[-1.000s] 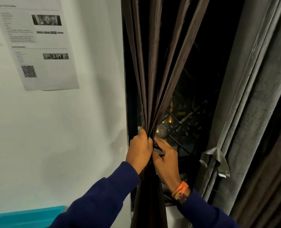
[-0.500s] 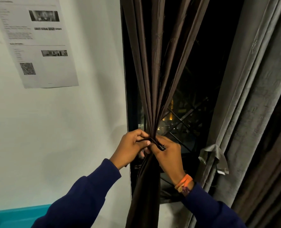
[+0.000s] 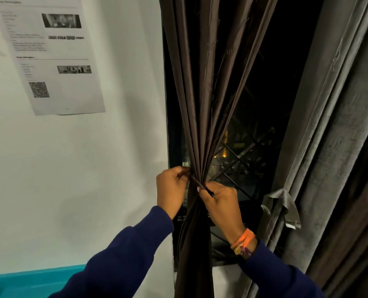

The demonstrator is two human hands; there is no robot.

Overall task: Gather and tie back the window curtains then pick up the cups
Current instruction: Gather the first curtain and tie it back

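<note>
A dark brown curtain (image 3: pixel 202 108) hangs gathered into a tight bunch at the left of the window. A thin dark tie band (image 3: pixel 197 182) runs around the bunch at its narrowest point. My left hand (image 3: pixel 171 190) pinches one end of the band at the bunch's left side. My right hand (image 3: pixel 220 201) pinches the other end at the front right. A grey curtain (image 3: pixel 320 147) on the right is gathered, with a grey tie (image 3: pixel 281 207) knotted around it. No cups are in view.
The dark window (image 3: pixel 254 160) with a diamond grille sits behind the curtains. A printed paper sheet (image 3: pixel 49 54) hangs on the white wall (image 3: pixel 82 179) at left. A teal surface (image 3: pixel 28 282) lies at bottom left.
My hands moved apart from gripping the bunch together to each pinching an end of the tie band, which now sits drawn around the gathered curtain.
</note>
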